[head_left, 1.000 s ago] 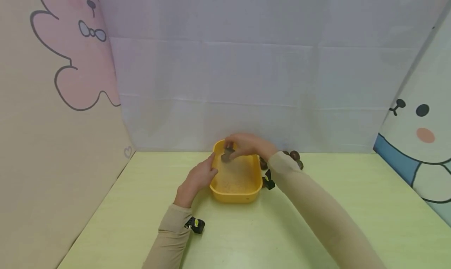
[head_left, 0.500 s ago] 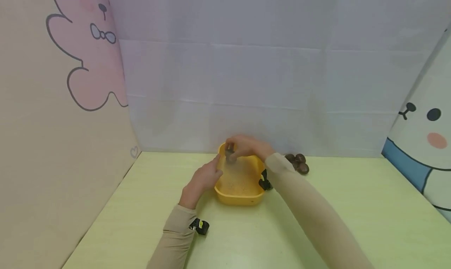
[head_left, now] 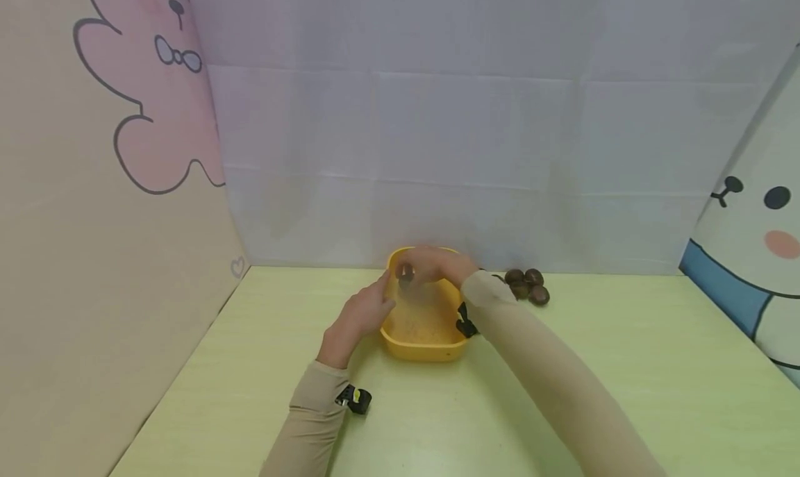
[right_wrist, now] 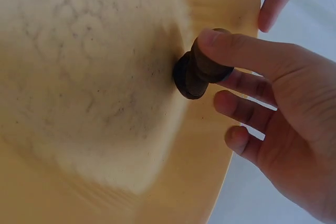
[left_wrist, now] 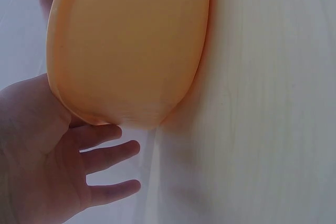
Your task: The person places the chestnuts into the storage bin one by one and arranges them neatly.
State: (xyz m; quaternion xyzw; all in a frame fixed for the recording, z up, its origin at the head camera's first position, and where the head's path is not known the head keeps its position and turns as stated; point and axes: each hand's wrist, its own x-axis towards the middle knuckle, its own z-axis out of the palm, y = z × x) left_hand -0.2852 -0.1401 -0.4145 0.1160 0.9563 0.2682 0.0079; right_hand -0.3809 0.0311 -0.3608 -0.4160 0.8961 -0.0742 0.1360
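Observation:
A yellow plastic tub [head_left: 425, 353] stands at the back of the table, its floor cloudy and specked in the right wrist view. My left hand [head_left: 359, 317] holds its left rim, thumb over the edge. In the left wrist view, several of that hand's fingers [left_wrist: 113, 157] stretch out straight outside the tub. My right hand [head_left: 428, 263] is over the tub's far left corner. Its thumb and fingers pinch a dark brown rounded piece [right_wrist: 210, 61], which resembles a mushroom. Directly below, a second dark rounded part [right_wrist: 189, 85] touches it; whether it is separate I cannot tell.
Several dark brown, shiny round pieces [head_left: 528, 282] lie on the table right of the tub, some partly hidden by the right sleeve. A pale curtain [head_left: 400, 151] hangs directly behind. Printed side walls flank the pale green table [head_left: 625, 352].
The right hand has turned slightly and now covers more of the dark brown piece. My left hand keeps its hold on the rim. The head view has shifted a little.

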